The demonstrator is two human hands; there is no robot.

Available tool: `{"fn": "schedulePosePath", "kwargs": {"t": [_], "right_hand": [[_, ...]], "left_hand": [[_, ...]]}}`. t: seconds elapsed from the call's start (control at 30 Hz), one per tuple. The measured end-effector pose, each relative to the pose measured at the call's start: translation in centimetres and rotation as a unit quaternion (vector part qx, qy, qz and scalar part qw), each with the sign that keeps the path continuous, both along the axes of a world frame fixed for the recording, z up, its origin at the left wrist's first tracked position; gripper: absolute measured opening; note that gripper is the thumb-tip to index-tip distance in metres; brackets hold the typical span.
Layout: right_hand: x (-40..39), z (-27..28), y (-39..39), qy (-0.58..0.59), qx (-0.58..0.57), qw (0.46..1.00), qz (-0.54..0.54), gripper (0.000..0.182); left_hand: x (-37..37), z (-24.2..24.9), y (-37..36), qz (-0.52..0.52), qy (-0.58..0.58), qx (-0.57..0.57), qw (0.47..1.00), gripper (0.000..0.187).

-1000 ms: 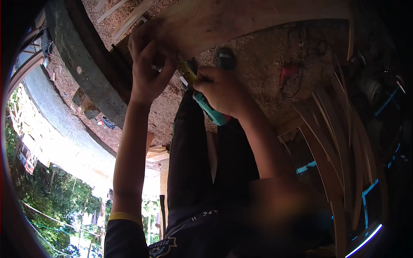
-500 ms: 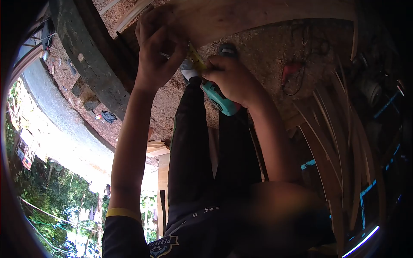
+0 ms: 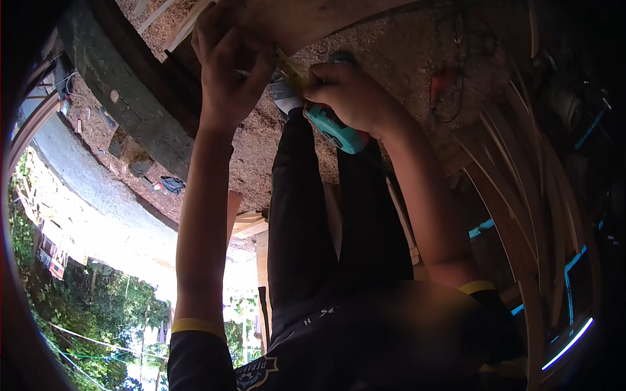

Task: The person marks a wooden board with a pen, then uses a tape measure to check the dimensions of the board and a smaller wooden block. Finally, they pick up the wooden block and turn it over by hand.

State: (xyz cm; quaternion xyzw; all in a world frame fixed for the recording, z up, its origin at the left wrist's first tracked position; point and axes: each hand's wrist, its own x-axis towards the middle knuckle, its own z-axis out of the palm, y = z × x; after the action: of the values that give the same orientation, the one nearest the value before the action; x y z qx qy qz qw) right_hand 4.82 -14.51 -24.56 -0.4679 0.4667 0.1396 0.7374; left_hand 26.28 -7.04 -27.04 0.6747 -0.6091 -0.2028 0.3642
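My right hand (image 3: 355,98) is wrapped around a teal tape measure (image 3: 336,130), its thumb at the mouth of the case. A short length of yellow blade (image 3: 291,70) runs from the case up to the fingers of my left hand (image 3: 231,75). Those fingers are curled in a pinch at the blade's far end, against the near edge of a wide wooden board (image 3: 326,23). Shadow hides the left fingertips in part. Both hands are above my legs and a shoe (image 3: 285,96).
Sawdust covers the ground (image 3: 404,78). A red corded power tool (image 3: 442,88) lies to the right, above a stack of long curved wood strips (image 3: 521,176). A thick dark beam (image 3: 124,85) curves along the left. Cut wood pieces (image 3: 250,225) lie beside my leg.
The view has shifted slightly, and the board sits higher and further left in it. Both hands and the tape measure have moved a little upward in view, with the same grips.
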Motion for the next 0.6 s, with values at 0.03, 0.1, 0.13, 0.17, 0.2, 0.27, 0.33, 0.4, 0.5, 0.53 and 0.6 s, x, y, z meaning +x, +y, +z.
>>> {"fn": "schedulePosePath", "kwargs": {"t": [0.03,0.1,0.13,0.17,0.2,0.27,0.33,0.4,0.5,0.53,0.6], "right_hand": [[-0.01,-0.06,0.04,0.001,0.0,1.0,-0.001,0.028],[0.05,-0.1,0.03,0.002,-0.018,1.0,0.009,0.025],[0.06,-0.05,0.03,0.003,-0.019,1.0,0.009,0.025],[0.1,0.03,0.03,0.005,-0.023,1.0,0.011,0.021],[0.17,0.07,0.01,0.007,-0.028,0.999,0.013,0.018],[0.12,0.0,0.14,0.001,-0.026,1.0,0.004,0.02],[0.05,-0.04,0.18,-0.003,-0.024,1.0,-0.005,0.023],[0.04,-0.13,0.2,0.0,-0.028,1.0,0.0,0.023],[-0.01,-0.3,0.27,0.002,-0.022,1.0,-0.002,0.022],[-0.04,-0.35,0.33,0.003,-0.023,1.0,-0.003,0.022],[0.01,-0.3,0.35,-0.004,-0.039,0.999,-0.005,0.022]], "left_hand": [[-0.22,0.06,0.13,0.015,0.049,0.019,0.999,0.01],[-0.24,0.0,0.18,0.03,0.097,0.036,0.994,0.01],[-0.04,-0.15,0.11,0.017,0.062,0.021,0.998,0.01],[0.09,-0.23,0.14,0.004,0.027,0.005,1.0,0.01],[0.08,-0.22,0.18,0.004,0.026,0.005,1.0,0.01],[0.03,-0.28,0.18,0.009,0.049,0.007,0.999,0.01],[0.19,-0.32,0.12,0.001,0.013,0.001,1.0,0.01],[0.23,-0.38,0.08,-0.006,-0.021,-0.005,1.0,0.01],[0.27,-0.39,0.03,-0.008,0.026,-0.015,1.0,0.009],[0.31,-0.34,0.04,-0.009,0.013,-0.012,1.0,0.009],[0.29,-0.32,0.01,-0.012,0.0,-0.01,1.0,0.009]]}}
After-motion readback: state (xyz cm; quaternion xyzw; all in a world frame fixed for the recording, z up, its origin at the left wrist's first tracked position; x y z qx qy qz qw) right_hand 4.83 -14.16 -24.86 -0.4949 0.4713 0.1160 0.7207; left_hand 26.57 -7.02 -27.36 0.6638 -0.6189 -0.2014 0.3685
